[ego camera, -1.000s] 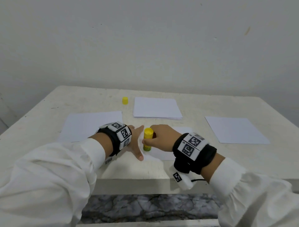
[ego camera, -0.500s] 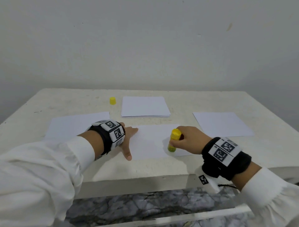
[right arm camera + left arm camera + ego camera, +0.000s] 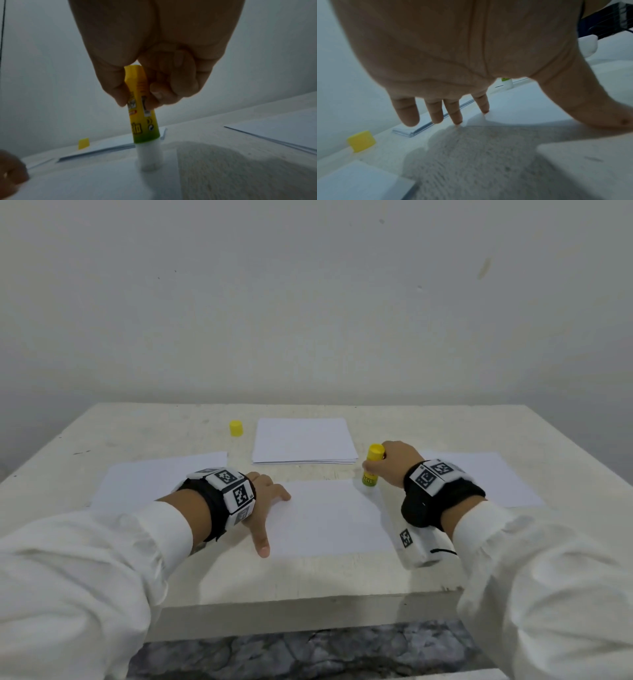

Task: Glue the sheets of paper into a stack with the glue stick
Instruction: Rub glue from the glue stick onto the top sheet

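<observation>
- Far left of the table (image 3: 137,583): single sheet of white paper (image 3: 154,479), lying flat, apart from the other sheets.
- Left hand (image 3: 263,501): placed palm down at the left edge of the centre sheet (image 3: 329,518); fingers straight and spread, fingertips (image 3: 458,121) pressing on the paper, thumb stretched toward the near table edge. Holds nothing.
- Behind the left hand, toward the wall: yellow cap (image 3: 236,428), standing alone on the bare table, just left of the paper stack (image 3: 303,441).
- Paper stack: several white sheets, edges roughly aligned, lying flat at the back centre of the table.
- Centre sheet: lying flat near the front edge, between both hands.
- Glue stick (image 3: 371,465): uncapped, held nearly upright with the white glue end down, touching the far right corner of the centre sheet; yellow body with green lower band.
- Right hand (image 3: 397,462): fingers and thumb curled round the upper body of the glue stick, gripping it from the right side; remaining fingers folded into the palm, as seen in the right wrist view.
- Far right of the table: another single white sheet (image 3: 496,477), flat, partly hidden behind the right wrist.
- Both wrists: black bands with white marker tiles; white sleeves on both arms.
</observation>
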{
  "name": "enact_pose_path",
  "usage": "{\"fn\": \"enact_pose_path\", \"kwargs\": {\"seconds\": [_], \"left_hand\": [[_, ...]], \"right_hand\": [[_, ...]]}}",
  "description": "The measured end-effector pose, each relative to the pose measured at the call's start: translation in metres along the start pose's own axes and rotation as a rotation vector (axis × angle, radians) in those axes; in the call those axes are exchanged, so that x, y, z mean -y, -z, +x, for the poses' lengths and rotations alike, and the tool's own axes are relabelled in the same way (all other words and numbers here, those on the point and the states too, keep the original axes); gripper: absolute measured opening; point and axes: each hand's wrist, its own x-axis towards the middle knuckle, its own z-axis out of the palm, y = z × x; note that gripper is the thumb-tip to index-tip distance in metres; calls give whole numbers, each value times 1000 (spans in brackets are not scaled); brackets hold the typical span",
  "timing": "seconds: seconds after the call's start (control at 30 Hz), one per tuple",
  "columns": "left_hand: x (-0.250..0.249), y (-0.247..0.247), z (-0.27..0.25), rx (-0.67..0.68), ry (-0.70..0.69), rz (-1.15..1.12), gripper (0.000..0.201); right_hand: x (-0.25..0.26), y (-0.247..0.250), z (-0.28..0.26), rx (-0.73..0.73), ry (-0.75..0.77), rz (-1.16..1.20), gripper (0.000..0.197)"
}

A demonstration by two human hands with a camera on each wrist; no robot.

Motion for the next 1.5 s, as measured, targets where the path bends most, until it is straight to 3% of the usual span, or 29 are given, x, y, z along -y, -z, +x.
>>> {"fn": "enact_pose_path", "kwargs": {"seconds": [0.13,0.23,0.4,0.9,1.03,1.17,1.27,1.4,1.5], "left_hand": [[-17,12,8,-136,8,-163,108],[-60,27,23,-210,-93,-183,109],[-109,31,47,-121,-38,-60,104],[-108,33,45,-95,-6,-59,104],[-108,33,43,-98,-12,-93,104],[-106,29,42,-155,-19,-190,105],[-104,29,40,-180,-26,-263,104],[-103,29,37,-168,-33,-256,98],[-102,26,35,-165,-25,-278,95]], "right_hand": [[-3,0,8,22,4,-18,30],[-6,-1,9,19,23,-36,31],[-7,-1,10,48,70,-57,31],[-41,5,-67,181,276,-21,24],[-47,16,-71,204,216,77,22],[-63,31,-56,124,83,623,17],[-70,26,-36,91,13,843,20],[-69,10,-8,39,-73,855,20],[-69,4,9,-69,-108,578,32]]}}
